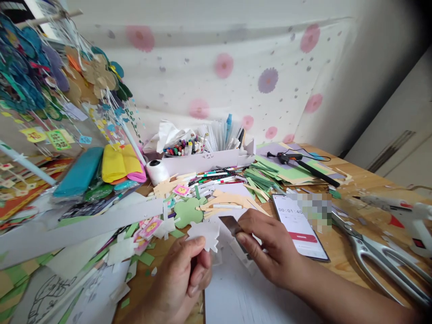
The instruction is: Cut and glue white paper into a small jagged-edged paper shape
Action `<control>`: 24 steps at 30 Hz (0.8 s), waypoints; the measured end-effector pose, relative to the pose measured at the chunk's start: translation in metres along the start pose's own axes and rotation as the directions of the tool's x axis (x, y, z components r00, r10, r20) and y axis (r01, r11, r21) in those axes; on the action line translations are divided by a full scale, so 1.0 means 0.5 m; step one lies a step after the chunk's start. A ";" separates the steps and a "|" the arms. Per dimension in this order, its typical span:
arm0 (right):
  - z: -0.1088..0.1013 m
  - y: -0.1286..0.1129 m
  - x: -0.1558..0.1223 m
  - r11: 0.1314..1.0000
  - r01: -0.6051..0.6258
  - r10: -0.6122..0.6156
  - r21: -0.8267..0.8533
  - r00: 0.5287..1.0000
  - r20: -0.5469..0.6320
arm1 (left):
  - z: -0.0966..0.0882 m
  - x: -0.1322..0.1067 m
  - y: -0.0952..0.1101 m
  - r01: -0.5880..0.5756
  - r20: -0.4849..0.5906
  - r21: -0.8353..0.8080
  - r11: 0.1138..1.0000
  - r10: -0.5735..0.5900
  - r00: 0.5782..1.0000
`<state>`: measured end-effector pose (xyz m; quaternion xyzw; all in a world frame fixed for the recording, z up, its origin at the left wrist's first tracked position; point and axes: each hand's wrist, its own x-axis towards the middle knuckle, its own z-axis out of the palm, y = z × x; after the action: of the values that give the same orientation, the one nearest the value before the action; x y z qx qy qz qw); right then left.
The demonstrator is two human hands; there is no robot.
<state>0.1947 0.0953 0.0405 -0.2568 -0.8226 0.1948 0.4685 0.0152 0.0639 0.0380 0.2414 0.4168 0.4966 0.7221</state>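
Observation:
My left hand point(187, 265) pinches a small white paper cutout point(209, 235) with a jagged, stepped edge between thumb and finger. Just right of it, my right hand point(270, 245) is closed around a flat, dark metal blade point(230, 223), its broad end pointing left towards the paper. Blade and cutout appear slightly apart. Beneath both hands lies a pale white sheet or board point(236, 294) with faint marks on it. A green flower-shaped cutout point(187, 213) rests beyond my left hand, among paper scraps.
A phone point(297, 245) showing a timer lies right of my right hand, with large scissors point(367, 256) and a glue gun point(401, 211) beyond. Paper strips point(263, 175), a thread spool point(158, 172) and a box of pens point(202, 163) stand behind. Hanging paper ornaments point(50, 85) fill the left.

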 end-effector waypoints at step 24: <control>0.012 -0.015 -0.010 0.890 0.159 -0.152 -0.427 0.987 0.050 | 0.003 -0.012 -0.023 0.012 0.063 0.006 1.000 -0.012 0.998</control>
<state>0.1899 0.0856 0.0385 -0.2855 -0.8667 -0.0276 0.4080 0.0214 0.0538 0.0322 0.2563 0.3965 0.4832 0.7373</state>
